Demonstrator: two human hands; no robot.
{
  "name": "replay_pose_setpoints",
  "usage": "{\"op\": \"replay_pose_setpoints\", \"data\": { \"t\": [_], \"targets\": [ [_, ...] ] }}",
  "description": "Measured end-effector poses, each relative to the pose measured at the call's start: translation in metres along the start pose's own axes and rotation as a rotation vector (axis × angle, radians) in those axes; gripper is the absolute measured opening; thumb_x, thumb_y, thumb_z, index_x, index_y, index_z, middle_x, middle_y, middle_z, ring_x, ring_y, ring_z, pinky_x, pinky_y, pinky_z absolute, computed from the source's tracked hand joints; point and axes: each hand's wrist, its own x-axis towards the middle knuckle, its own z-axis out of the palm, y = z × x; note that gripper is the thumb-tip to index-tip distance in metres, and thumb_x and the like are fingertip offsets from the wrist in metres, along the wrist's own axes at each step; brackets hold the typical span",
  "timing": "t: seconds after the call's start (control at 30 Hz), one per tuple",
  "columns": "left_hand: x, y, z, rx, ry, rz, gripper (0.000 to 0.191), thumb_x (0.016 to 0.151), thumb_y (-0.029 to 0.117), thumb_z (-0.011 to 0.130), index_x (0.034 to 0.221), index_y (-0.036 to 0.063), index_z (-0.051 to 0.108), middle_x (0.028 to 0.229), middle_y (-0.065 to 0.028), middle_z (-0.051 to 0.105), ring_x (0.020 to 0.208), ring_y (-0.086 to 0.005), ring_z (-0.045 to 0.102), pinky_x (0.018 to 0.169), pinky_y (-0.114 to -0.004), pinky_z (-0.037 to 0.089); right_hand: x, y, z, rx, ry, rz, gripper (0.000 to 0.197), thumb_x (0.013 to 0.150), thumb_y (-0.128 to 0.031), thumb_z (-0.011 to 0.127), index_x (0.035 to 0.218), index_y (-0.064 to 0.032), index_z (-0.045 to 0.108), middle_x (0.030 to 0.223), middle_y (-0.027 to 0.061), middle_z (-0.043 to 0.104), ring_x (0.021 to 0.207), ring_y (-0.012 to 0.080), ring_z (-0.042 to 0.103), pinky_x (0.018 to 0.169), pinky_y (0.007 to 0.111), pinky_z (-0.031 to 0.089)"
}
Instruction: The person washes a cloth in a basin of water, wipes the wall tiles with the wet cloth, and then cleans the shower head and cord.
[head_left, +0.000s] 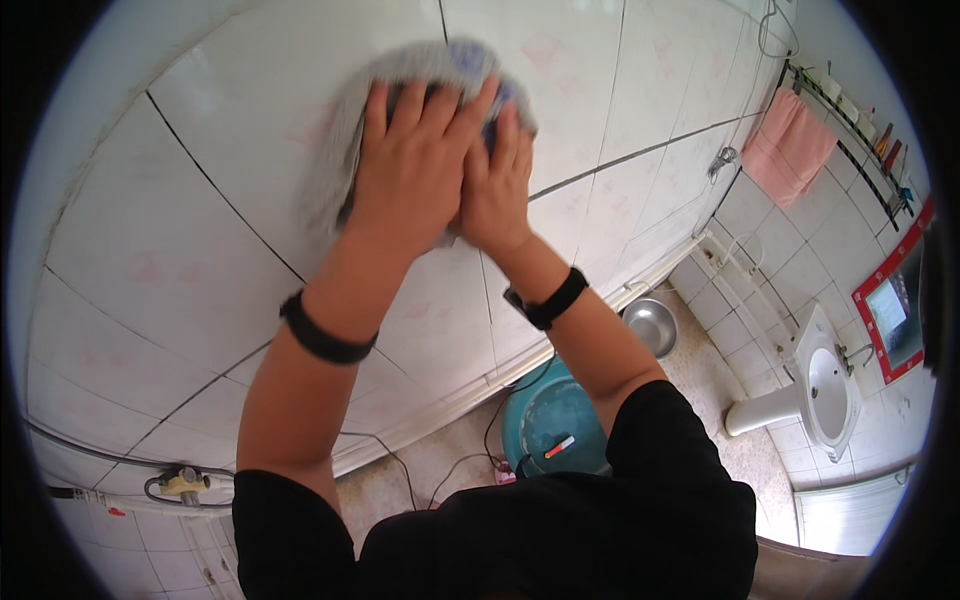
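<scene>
My left hand (411, 169) lies over a grey cloth (337, 142) with blue markings, its fingers spread and pressing the cloth against the white tiled wall (247, 150). Beside it, touching at the thumb side, my right hand (499, 187) presses the cloth's right part. The cloth is bunched and slightly blurred, and its middle is hidden under both hands. Faint pink patterns and dark joints mark the tiles around it. Each wrist wears a black band.
Below are a teal basin (551, 412) with a small red-and-white item (559, 447) and a steel bowl (649, 328). Dark cables (394, 454) cross the floor. Pipes (450, 424) run along the wall base. A pedestal sink (825, 390), red-framed mirror (892, 296) and pink towel (791, 146) are rightward.
</scene>
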Motion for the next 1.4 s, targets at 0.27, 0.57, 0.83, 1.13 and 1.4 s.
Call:
{"op": "replay_pose_setpoints", "data": {
  "t": [0.27,0.57,0.83,1.13,1.4],
  "targets": [
    [-0.045,0.039,0.022,-0.037,-0.173,-0.015,0.053,0.081,0.02,0.051,0.133,0.0199,0.044,0.105,-0.0036,0.055,0.105,-0.0246,0.046,0.098,-0.051,0.027,-0.067,-0.005,0.001,-0.003,-0.072,0.167,0.058,0.078,-0.017,0.057,0.13,0.0022,0.04,0.136,0.034,0.024,0.114,0.0519,0.033,0.098,0.059,0.025],
    [-0.117,0.061,0.034,-0.151,-0.332,0.022,0.051,0.081,0.016,0.052,0.131,0.0207,0.047,0.102,-0.0018,0.055,0.104,-0.0213,0.047,0.097,-0.046,0.028,-0.156,0.003,-0.006,0.024,-0.306,0.157,0.062,0.074,-0.016,0.064,0.13,-0.0009,0.041,0.137,0.0334,0.023,0.118,0.0502,0.032,0.097,0.06,0.027],
    [-0.088,0.068,0.038,-0.126,-0.253,-0.012,0.049,0.084,0.019,0.049,0.133,0.0208,0.045,0.107,-0.0034,0.055,0.106,-0.0232,0.045,0.098,-0.048,0.028,-0.12,-0.008,-0.003,0.014,-0.233,0.297,0.061,0.078,-0.019,0.059,0.131,0.0026,0.037,0.136,0.0358,0.022,0.119,0.0536,0.027,0.099,0.059,0.024],
    [-0.144,0.095,0.067,-0.22,-0.436,0.046,0.048,0.084,0.017,0.049,0.132,0.0206,0.046,0.105,-0.001,0.055,0.103,-0.0205,0.047,0.097,-0.043,0.03,-0.201,0.001,-0.011,0.006,-0.341,0.36,0.059,0.077,-0.01,0.059,0.131,0.0033,0.038,0.134,0.0346,0.025,0.12,0.0508,0.03,0.1,0.053,0.029],
    [-0.111,0.113,0.074,-0.261,-0.33,0.036,0.047,0.083,0.018,0.049,0.131,0.0178,0.047,0.109,-0.0029,0.055,0.11,-0.0206,0.044,0.101,-0.043,0.027,-0.178,0.021,-0.009,-0.094,-0.327,0.444,0.065,0.08,-0.02,0.06,0.133,0.006,0.032,0.136,0.0346,0.022,0.123,0.0515,0.026,0.102,0.052,0.025]
  ]
}}
